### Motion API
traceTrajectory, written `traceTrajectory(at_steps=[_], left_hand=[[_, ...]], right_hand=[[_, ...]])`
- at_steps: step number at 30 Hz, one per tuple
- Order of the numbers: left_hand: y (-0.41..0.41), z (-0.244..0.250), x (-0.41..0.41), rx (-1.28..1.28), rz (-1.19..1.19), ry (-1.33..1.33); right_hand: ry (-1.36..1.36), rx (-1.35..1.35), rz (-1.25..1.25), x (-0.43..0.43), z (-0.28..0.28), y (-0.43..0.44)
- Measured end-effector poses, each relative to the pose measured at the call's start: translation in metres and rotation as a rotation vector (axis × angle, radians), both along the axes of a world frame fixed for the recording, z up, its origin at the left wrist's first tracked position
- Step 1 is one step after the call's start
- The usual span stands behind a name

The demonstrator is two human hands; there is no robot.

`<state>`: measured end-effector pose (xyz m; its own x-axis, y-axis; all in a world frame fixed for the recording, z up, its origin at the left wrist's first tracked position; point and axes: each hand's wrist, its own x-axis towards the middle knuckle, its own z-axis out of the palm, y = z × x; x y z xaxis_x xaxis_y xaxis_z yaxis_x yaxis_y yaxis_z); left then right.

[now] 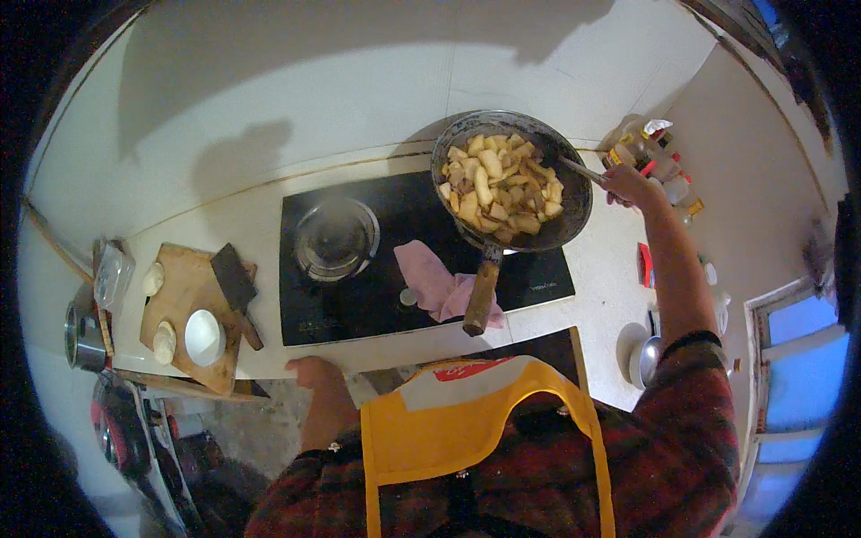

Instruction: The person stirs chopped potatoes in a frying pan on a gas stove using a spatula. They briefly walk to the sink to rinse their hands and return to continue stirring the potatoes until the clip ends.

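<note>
My right hand [627, 186] grips the handle of a cooking utensil [582, 168], whose lower end reaches into the wok; its tip is hard to make out. The dark wok [575, 218] stands on the right side of a black glass cooktop [350, 306], its wooden handle [482, 296] pointing towards me. Pale chunks of food [501, 181], perhaps potato, fill much of it. Under the handle lies a crumpled pink cloth [437, 279]. My left hand [315, 372] is at the counter's front edge, left of centre, with nothing visible in it; its fingers are partly hidden.
On the left, a wooden cutting board [192, 286] holds a cleaver [235, 276], a white bowl [204, 337] and two dough-like pieces [164, 343]. A steel pot [84, 336] stands beyond it. Seasoning bottles [662, 165] crowd the right corner. A metal bowl [647, 362] sits near my right arm.
</note>
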<state>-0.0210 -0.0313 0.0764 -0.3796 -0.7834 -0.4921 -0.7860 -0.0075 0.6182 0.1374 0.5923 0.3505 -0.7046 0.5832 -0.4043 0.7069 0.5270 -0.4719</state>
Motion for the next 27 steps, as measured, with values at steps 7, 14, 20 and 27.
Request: traceTrajectory(at_steps=[7, 14, 20, 27], left_hand=[[0.022, 0.054, 0.006, 0.103, 0.178, 0.055], [0.025, 0.067, 0.009, 0.089, 0.104, 0.032], [0.010, 0.031, 0.001, 0.079, 0.051, 0.008], [0.002, -0.007, -0.008, 0.075, 0.031, -0.026]], right_hand=[[-0.100, 0.184, 0.362, -0.055, 0.007, -0.061], [0.008, 0.812, 0.691, -0.004, 0.062, -0.132], [-0.051, 0.756, 0.436, 0.046, 0.120, -0.193], [-0.135, 0.839, 0.521, 0.039, 0.102, -0.236]])
